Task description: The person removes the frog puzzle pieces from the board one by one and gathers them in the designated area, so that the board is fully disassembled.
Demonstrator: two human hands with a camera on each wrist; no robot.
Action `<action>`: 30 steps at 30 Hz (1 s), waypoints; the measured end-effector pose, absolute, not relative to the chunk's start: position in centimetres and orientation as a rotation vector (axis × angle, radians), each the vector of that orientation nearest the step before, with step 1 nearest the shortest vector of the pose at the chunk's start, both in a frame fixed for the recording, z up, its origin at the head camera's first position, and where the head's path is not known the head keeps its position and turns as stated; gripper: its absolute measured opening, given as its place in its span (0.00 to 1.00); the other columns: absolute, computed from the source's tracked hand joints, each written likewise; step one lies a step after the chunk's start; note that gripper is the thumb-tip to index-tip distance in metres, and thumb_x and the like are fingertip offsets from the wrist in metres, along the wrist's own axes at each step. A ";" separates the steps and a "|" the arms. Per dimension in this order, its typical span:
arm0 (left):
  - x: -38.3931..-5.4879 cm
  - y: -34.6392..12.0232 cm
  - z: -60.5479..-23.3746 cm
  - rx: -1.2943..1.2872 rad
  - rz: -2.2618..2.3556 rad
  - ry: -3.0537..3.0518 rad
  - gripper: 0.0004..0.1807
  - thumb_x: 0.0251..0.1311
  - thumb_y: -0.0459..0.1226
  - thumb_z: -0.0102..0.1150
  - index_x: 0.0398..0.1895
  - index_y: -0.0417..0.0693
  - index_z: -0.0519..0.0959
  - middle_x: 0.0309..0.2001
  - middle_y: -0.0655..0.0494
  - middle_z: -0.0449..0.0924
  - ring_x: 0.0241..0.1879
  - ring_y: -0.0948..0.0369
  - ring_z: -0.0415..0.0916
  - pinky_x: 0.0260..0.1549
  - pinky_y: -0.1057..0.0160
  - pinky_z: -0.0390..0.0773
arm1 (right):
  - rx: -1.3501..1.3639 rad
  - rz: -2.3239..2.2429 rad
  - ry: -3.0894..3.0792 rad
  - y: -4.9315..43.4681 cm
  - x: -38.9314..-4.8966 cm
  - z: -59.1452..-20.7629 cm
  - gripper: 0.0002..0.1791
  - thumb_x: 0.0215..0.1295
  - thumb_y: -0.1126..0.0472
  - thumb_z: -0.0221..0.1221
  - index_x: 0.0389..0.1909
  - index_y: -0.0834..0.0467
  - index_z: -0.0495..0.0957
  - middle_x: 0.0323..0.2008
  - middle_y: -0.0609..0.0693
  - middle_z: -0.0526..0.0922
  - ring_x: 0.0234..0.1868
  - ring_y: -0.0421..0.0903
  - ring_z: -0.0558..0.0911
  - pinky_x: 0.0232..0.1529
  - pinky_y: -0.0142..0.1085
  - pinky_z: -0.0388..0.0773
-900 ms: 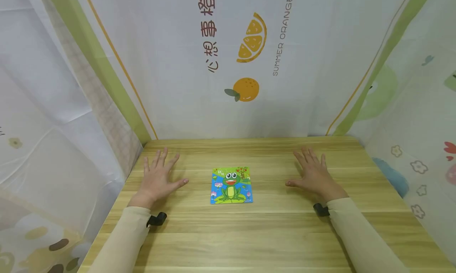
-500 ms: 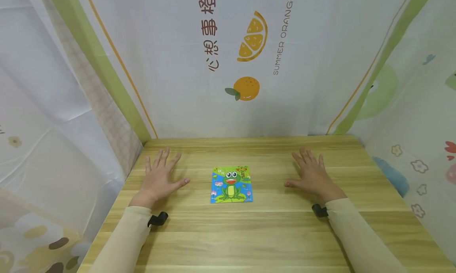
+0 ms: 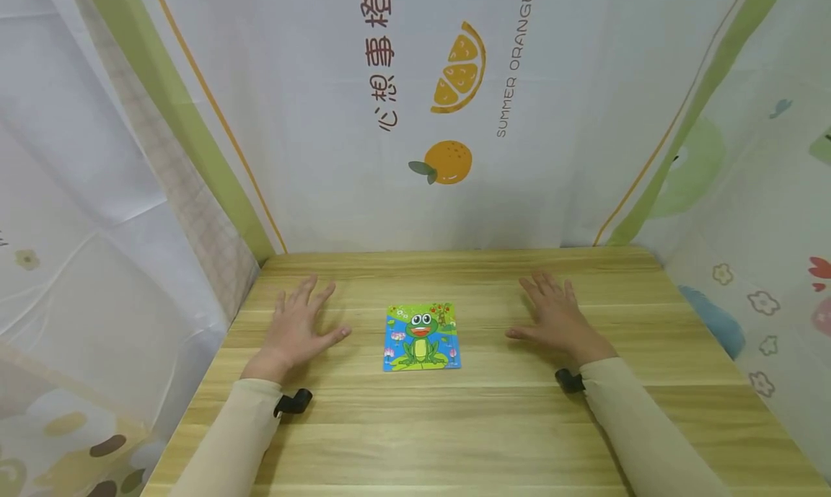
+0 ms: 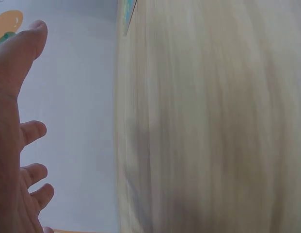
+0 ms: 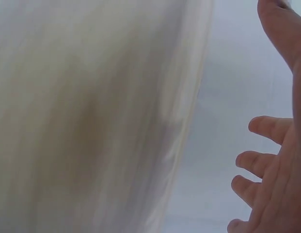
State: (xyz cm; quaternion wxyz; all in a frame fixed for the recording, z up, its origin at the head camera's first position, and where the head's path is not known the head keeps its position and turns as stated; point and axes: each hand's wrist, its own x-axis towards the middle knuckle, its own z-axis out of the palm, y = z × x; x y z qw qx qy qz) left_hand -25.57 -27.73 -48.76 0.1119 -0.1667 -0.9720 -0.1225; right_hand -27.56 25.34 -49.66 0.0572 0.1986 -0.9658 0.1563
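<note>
A square frog picture puzzle or card [image 3: 422, 337] lies flat on the wooden table [image 3: 415, 432], showing a green frog on a blue and green background. To its left is my left hand [image 3: 295, 335], fingers spread and holding nothing. My right hand [image 3: 560, 320] is on the other side, also spread and holding nothing, apart from the picture. In the left wrist view a corner of the picture [image 4: 129, 14] shows at the top, beyond the left hand [image 4: 14, 126]. The right wrist view has the right hand [image 5: 281, 160] above the blurred tabletop.
A white curtain [image 3: 363, 201] printed with oranges hangs behind the table's back edge. More patterned cloth hangs at the left [image 3: 84, 266] and right [image 3: 753, 216]. Each wrist wears a small black camera mount, one on the left [image 3: 293, 402] and one on the right [image 3: 570, 381].
Both hands have moved slightly inward toward the frog picture, the right one a little more. The picture itself has stayed in place.
</note>
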 end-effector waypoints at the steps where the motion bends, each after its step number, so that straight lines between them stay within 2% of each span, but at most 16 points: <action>1: -25.6 -27.6 -48.8 -0.493 -0.365 -2.847 0.57 0.59 0.75 0.57 0.85 0.59 0.56 0.83 0.39 0.47 0.81 0.39 0.43 0.73 0.24 0.39 | 0.606 0.474 -2.925 25.1 -27.6 -49.7 0.66 0.54 0.27 0.71 0.81 0.63 0.57 0.80 0.71 0.50 0.80 0.73 0.47 0.73 0.75 0.33; 10: -25.5 -26.5 -49.3 -0.517 -0.503 -2.851 0.56 0.60 0.73 0.59 0.84 0.55 0.57 0.83 0.40 0.47 0.80 0.38 0.45 0.76 0.30 0.41 | 0.626 0.509 -2.920 22.6 -28.2 -49.8 0.64 0.54 0.27 0.72 0.80 0.64 0.59 0.79 0.69 0.56 0.80 0.70 0.51 0.75 0.74 0.36; 14: -25.5 -26.0 -49.5 -0.524 -0.568 -2.857 0.55 0.61 0.72 0.60 0.83 0.53 0.59 0.83 0.40 0.49 0.79 0.36 0.48 0.75 0.28 0.47 | 0.638 0.514 -2.934 21.6 -28.5 -49.9 0.64 0.55 0.28 0.71 0.81 0.63 0.59 0.79 0.66 0.57 0.80 0.66 0.54 0.76 0.71 0.38; 19: -25.3 -25.1 -49.7 -0.527 -0.675 -2.864 0.52 0.63 0.68 0.62 0.81 0.50 0.63 0.82 0.41 0.53 0.77 0.33 0.53 0.71 0.25 0.55 | 0.670 0.545 -2.935 20.2 -28.9 -50.0 0.60 0.58 0.31 0.72 0.80 0.63 0.60 0.78 0.65 0.62 0.78 0.65 0.60 0.76 0.71 0.47; 23: -25.2 -24.3 -49.9 -0.536 -0.735 -2.869 0.51 0.63 0.67 0.63 0.81 0.49 0.63 0.81 0.41 0.56 0.76 0.34 0.55 0.70 0.26 0.57 | 0.691 0.637 -2.929 19.1 -28.9 -49.9 0.56 0.59 0.35 0.73 0.79 0.62 0.62 0.76 0.65 0.64 0.76 0.67 0.63 0.75 0.69 0.54; 30: -25.2 -22.8 -50.2 -0.570 -0.922 -2.893 0.49 0.64 0.65 0.65 0.80 0.46 0.65 0.79 0.42 0.60 0.77 0.37 0.57 0.72 0.31 0.61 | 0.730 0.734 -2.912 17.3 -29.3 -50.2 0.49 0.62 0.39 0.73 0.76 0.61 0.67 0.70 0.62 0.73 0.71 0.64 0.71 0.73 0.63 0.63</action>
